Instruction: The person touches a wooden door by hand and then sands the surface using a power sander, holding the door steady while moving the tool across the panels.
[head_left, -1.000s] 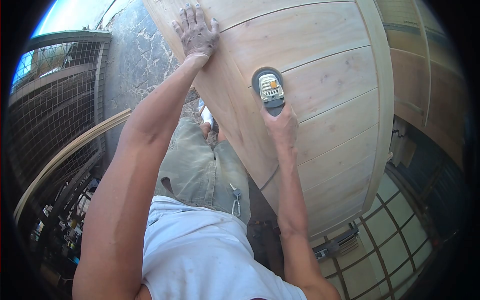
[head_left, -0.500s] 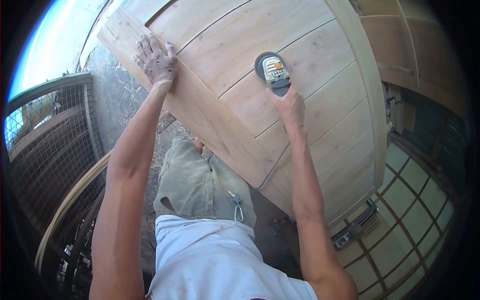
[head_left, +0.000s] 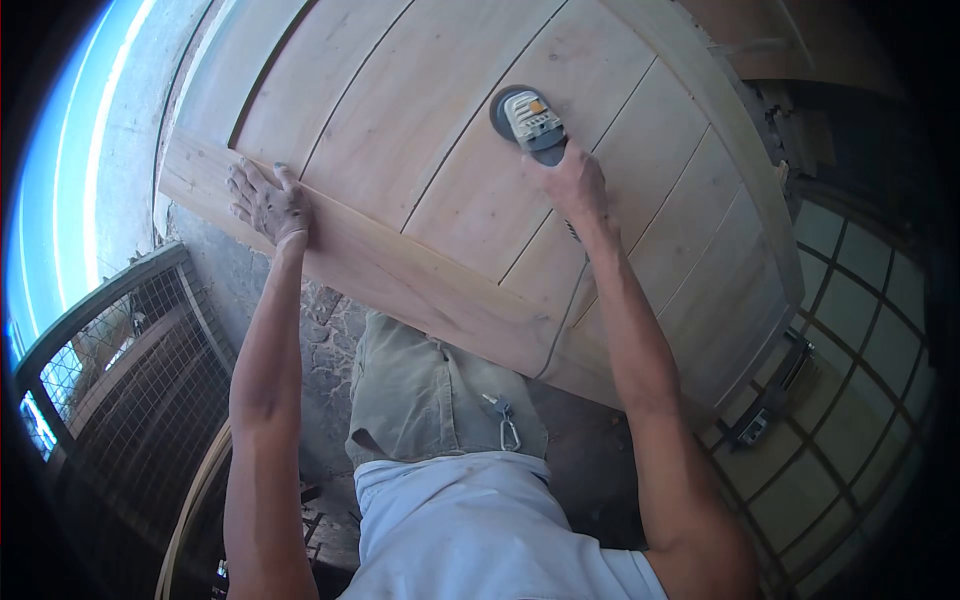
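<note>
Head view. Right hand [head_left: 573, 183] wrapped around the dark rear grip of a handheld power sander [head_left: 527, 120]; fingers [head_left: 583, 170] closed tight on the handle, knuckles uppermost. Sander body grey with a pale vented top and a small orange switch, its round pad pressed flat against a plank near the upper middle of a wooden door panel [head_left: 440, 170]. Thin cord [head_left: 560, 330] trailing from the tool down along the right forearm and across the lower rail.

Left hand [head_left: 268, 203] laid flat on the broad frame rail [head_left: 370, 265] along the panel's near edge, well apart from the sander; fingers [head_left: 243, 187] spread and extended, palm down, gripping nothing, skin dusted pale.

Panel of light unfinished wood, built from parallel planks with narrow grooves between them, framed by wider rails, resting slantwise across the picture in front of the body. Olive shorts [head_left: 430, 395] and white shirt [head_left: 480, 530] below the panel; metal carabiner [head_left: 508, 430] hanging at the waistband. Cracked stone paving [head_left: 320, 340] underfoot. Wire-mesh fence [head_left: 130, 400] at lower left, sky above it. Gridded frame [head_left: 850, 400] of pale squares at lower right, with a dark metal fitting [head_left: 765, 415] beside the panel's lower corner.
</note>
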